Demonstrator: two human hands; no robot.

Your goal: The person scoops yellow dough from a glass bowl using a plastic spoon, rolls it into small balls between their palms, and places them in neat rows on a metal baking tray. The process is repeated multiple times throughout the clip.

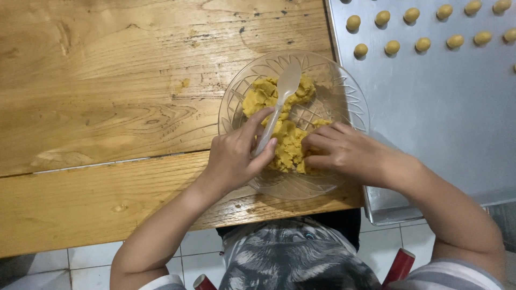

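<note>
**Two hands in a bowl of yellow dough**

Pale floor tiles (80,263) show nearest, below the near edge of a wooden worktop (107,107), with a patterned grey garment (290,252) on the person's lap between the forearms.

On the worktop's near right part sits a clear patterned bowl (344,96), its near rim close to the worktop's edge. Lumps of yellow dough (287,145) lie in the bowl, heaped from its near side toward its far left.

At the bowl's near left rim, the left hand (234,158) is closed around the handle of a white plastic spoon (279,104), thumb and fingers pinching the handle's lower part. The spoon slants away from the hand, its scoop resting over the far part of the dough.

On the near right side of the bowl, the right hand (344,153) has its fingers curled together and pressed into the dough, clamped on a lump of it.

Right of the bowl and touching it lies a metal tray (430,118), which overhangs the worktop's near edge. Along the tray's far end, small dough balls (423,44) stand in two rows, set apart from one another.
</note>
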